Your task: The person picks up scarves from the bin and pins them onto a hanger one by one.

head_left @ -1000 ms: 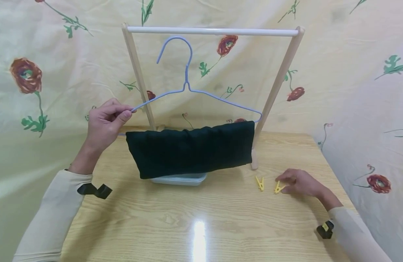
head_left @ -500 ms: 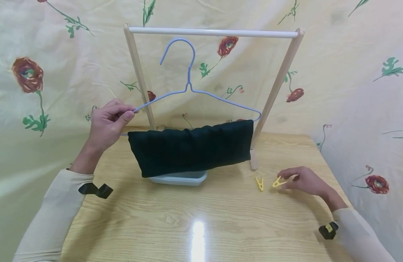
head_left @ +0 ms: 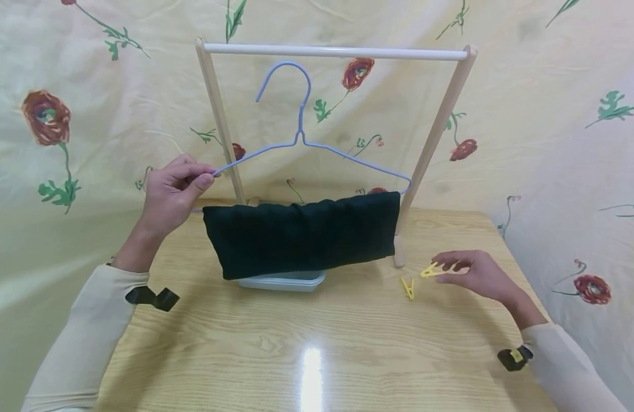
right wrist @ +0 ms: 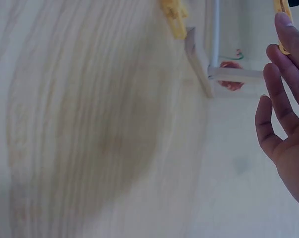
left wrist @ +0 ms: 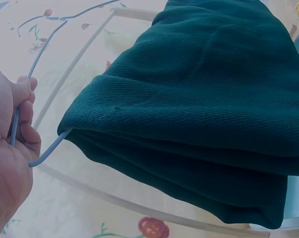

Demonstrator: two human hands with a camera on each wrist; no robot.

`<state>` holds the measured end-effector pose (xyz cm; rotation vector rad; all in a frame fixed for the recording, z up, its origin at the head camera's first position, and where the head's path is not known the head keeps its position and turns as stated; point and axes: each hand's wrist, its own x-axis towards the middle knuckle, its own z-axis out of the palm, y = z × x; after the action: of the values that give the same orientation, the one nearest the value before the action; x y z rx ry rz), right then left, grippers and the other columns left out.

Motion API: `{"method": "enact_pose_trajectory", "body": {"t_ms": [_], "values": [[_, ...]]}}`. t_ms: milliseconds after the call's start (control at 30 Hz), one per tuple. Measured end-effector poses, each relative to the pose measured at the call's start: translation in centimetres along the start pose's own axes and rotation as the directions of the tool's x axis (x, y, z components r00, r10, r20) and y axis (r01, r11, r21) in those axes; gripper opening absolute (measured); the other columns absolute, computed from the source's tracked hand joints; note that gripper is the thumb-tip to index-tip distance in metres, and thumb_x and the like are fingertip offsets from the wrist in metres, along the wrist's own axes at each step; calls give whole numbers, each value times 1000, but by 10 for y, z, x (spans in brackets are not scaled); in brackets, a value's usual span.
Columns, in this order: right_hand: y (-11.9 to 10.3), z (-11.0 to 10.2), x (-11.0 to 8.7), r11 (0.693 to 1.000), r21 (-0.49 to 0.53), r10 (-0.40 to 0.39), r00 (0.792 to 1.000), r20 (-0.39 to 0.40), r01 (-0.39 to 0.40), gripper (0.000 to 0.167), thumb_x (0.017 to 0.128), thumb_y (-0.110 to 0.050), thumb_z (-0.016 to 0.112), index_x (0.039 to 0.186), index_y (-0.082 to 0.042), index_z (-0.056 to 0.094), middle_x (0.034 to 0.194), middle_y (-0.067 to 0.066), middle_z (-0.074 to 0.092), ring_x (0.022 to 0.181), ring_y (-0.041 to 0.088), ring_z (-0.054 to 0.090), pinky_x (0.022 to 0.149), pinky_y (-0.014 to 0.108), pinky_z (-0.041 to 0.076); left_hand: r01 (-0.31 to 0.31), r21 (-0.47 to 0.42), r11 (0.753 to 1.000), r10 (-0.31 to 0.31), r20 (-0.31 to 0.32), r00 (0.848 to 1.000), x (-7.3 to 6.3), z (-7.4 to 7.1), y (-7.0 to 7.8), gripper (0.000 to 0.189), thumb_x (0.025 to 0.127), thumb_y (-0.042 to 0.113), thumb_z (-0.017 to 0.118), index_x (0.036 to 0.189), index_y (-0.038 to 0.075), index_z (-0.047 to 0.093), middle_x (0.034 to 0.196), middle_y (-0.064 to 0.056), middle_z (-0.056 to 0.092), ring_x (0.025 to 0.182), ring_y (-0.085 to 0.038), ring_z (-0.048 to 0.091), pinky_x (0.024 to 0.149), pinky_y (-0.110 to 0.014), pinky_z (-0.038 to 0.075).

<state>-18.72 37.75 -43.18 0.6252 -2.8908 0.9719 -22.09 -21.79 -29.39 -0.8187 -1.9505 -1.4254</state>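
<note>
In the head view my left hand (head_left: 170,194) grips the left end of a blue wire hanger (head_left: 348,157), which it holds up in front of the rack. A dark folded cloth (head_left: 301,237) drapes over the hanger's bottom bar; the left wrist view shows the cloth (left wrist: 189,99) as dark green, its layers hanging down. On the right, my right hand (head_left: 474,274) pinches a yellow clothespin (head_left: 429,271) between thumb and index finger, raised above the table. A second yellow clothespin (head_left: 408,288) lies on the table just left of that hand.
A wooden rack with a white top rod (head_left: 337,51) stands at the back of the wooden table (head_left: 245,355). Below the cloth sits a pale blue container (head_left: 283,282), partly hidden. Flowered fabric (head_left: 554,143) covers the wall behind.
My right hand has picked the yellow clothespin up off the table and moved it up and slightly left. The hanger and cloth have shifted slightly right in view.
</note>
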Motion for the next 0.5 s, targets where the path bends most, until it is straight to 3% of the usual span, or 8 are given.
{"method": "enact_pose_trajectory", "body": {"t_ms": [267,500], "values": [[-17,-12,4,1000,-6,-11,995,-98,10,33,86,-19,84,117,-14,75,101,-3,75,84,3,64,69,23,51,8,0,1000,-8,1,1000,1,1,0,13,88,-21,64,99,-19,70,79,6,57,64,-11,44,55,-16,38],[-44,-21,15,998,23,-61,977,-204,67,34,82,-8,86,114,-13,77,96,-13,72,82,4,62,71,16,46,11,3,1000,-11,5,1000,1,1,-1,13,89,-21,64,99,-18,70,80,7,58,64,-11,45,56,-15,40]]}}
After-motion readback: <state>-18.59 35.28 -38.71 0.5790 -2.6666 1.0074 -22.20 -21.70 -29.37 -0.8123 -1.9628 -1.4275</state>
